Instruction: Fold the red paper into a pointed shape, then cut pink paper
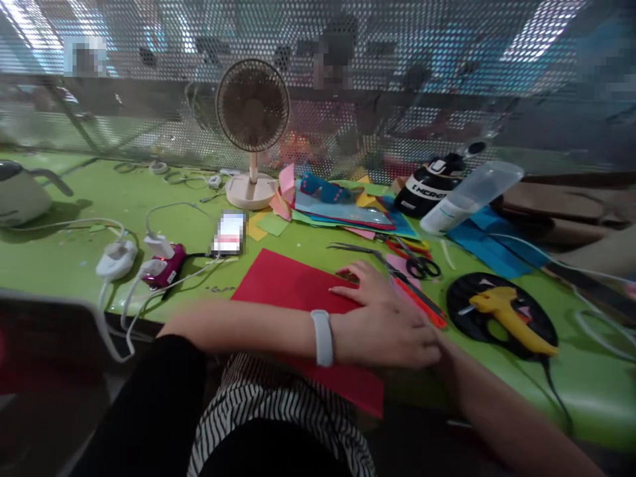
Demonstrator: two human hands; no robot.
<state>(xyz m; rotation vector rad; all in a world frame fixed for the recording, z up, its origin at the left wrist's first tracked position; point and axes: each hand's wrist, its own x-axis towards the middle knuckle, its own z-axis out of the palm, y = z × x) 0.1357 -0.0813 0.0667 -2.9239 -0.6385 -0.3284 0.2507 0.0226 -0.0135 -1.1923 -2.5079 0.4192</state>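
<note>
The left hand lies flat with an open grip on the red sheet, which rests on the green counter and hangs over its near edge. The right hand is hidden under the left, so I cannot tell its grip. To hold the sheet well, I think the palm should press evenly and keep the paper from sliding near the scissors.

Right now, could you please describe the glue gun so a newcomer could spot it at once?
Start at the green table and look right of the red sheet under the left hand. On a black round mat lies the glue gun, the only yellow tool there, with a dark cord.
</note>
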